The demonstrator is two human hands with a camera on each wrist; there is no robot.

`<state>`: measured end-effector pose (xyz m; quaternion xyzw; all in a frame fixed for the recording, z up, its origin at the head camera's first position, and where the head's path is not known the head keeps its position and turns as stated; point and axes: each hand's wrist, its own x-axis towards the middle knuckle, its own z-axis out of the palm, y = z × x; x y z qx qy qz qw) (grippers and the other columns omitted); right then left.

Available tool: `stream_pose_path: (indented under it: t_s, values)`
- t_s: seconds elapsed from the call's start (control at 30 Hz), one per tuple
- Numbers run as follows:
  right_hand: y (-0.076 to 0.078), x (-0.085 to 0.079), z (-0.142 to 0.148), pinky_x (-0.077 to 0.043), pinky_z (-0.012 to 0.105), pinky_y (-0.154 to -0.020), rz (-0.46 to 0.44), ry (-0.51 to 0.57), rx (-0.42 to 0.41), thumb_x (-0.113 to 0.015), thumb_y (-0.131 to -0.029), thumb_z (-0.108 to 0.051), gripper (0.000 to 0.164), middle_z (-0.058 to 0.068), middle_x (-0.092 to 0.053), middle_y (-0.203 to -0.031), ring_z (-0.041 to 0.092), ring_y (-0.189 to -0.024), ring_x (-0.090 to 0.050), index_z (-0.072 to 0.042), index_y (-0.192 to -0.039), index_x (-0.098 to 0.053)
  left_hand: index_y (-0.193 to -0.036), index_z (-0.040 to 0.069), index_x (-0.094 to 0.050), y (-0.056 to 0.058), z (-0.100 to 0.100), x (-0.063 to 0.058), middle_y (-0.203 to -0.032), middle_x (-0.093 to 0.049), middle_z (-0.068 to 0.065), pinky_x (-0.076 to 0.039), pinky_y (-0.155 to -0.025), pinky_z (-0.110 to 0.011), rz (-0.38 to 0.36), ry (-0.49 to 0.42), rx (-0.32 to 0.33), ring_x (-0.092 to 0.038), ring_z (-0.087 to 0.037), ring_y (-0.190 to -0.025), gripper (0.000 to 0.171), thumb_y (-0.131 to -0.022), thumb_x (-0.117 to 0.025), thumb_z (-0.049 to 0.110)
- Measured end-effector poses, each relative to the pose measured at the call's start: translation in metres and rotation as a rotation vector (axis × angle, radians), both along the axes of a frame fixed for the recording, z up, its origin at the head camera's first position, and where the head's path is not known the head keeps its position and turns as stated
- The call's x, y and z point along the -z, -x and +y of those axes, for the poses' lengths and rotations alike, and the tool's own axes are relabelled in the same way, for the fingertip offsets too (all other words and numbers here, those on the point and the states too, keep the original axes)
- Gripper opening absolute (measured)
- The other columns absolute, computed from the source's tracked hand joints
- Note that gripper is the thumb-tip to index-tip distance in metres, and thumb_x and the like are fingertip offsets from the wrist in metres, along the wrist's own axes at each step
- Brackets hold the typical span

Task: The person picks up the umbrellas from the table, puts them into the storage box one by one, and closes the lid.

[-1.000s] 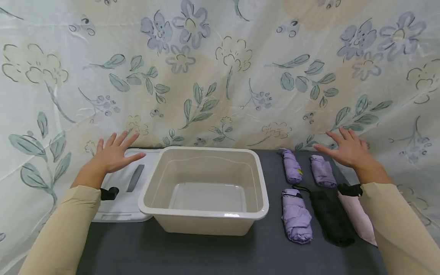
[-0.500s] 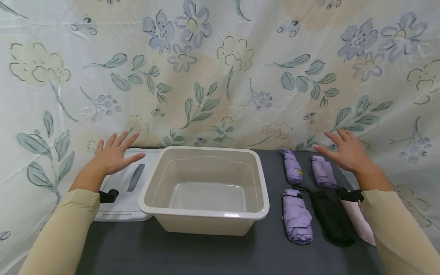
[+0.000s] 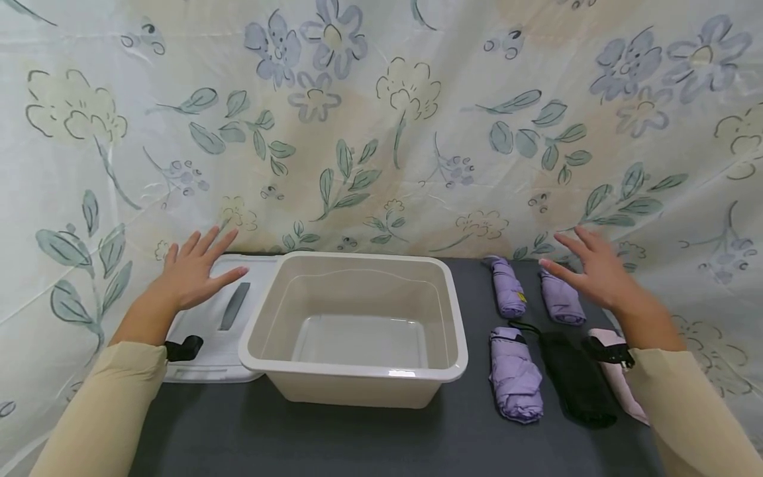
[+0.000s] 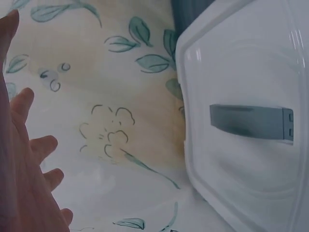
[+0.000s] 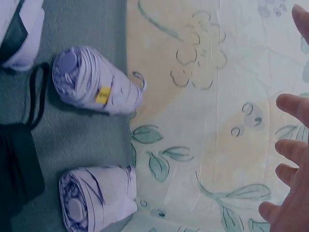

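Left hand [image 3: 192, 275] and right hand [image 3: 598, 273] spread fingers wide; the right has edged slightly inward, yet nothing is held; a purple roll [image 3: 563, 303] lies just below its thumb, white lid [image 3: 205, 331] below the left thumb, beige bin [image 3: 352, 368] between, floral curtain [image 3: 352, 218] beyond

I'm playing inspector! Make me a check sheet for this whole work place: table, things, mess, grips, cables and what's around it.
Surface: dark grey table.
Things: tub, open side up; lid, left of the tub; three purple bundles, a black bundle and a pink bundle, partly hidden, all right of the tub.
Clutter: nothing seen.
Left grip: spread, holds nothing, nearest the lid.
Right grip: spread, holds nothing, nearest a purple bundle.
Cables: nothing seen.
Surroundings: floral sheet behind and at both sides.
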<state>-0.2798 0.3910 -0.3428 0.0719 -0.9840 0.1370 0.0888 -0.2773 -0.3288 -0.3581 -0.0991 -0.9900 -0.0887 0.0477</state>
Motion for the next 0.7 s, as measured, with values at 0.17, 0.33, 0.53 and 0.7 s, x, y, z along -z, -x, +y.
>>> stream_pose_path:
  t_s: [0.17, 0.33, 0.53, 0.7]
  values:
    - [-0.009, 0.002, -0.010, -0.010, 0.085, -0.110, 0.007, 0.077, -0.054, -0.059, -0.099, -0.053, 0.084, 0.026, -0.002, -0.170, 0.057, -0.154, -0.002, -0.011, -0.163, -0.026, -0.166, 0.025, -0.007, -0.007, 0.005, 0.000, -0.171, -0.006, -0.024, 0.001, -0.115, -0.081, 0.042, -0.024, 0.022, -0.004, -0.056, -0.153, 0.091, -0.097, -0.048, 0.067]
    - [-0.021, 0.005, -0.020, -0.011, 0.083, -0.112, 0.063, 0.157, -0.108, -0.059, -0.101, -0.044, 0.076, 0.023, -0.007, -0.171, 0.054, -0.155, -0.005, -0.013, -0.163, -0.028, -0.166, 0.025, -0.014, -0.016, 0.010, 0.000, -0.171, -0.011, -0.023, -0.003, -0.115, -0.080, 0.098, -0.054, 0.042, -0.006, -0.054, -0.155, 0.088, -0.097, -0.052, 0.064]
    - [-0.037, 0.011, -0.033, -0.013, 0.085, -0.109, 0.082, 0.237, -0.146, -0.058, -0.103, -0.038, 0.070, 0.019, -0.012, -0.172, 0.053, -0.154, -0.011, -0.017, -0.163, -0.029, -0.166, 0.024, -0.015, -0.023, 0.017, 0.008, -0.169, -0.018, -0.025, -0.012, -0.115, -0.081, 0.169, -0.076, 0.104, -0.013, -0.054, -0.153, 0.087, -0.097, -0.056, 0.059]
    - [-0.049, 0.017, -0.042, -0.014, 0.084, -0.110, 0.116, 0.281, -0.207, -0.059, -0.103, -0.033, 0.065, 0.020, -0.020, -0.170, 0.053, -0.152, -0.019, -0.017, -0.161, -0.034, -0.166, 0.024, -0.018, -0.032, 0.024, 0.013, -0.169, -0.020, -0.023, -0.013, -0.117, -0.078, 0.208, -0.128, 0.145, -0.015, -0.052, -0.154, 0.086, -0.096, -0.059, 0.055]
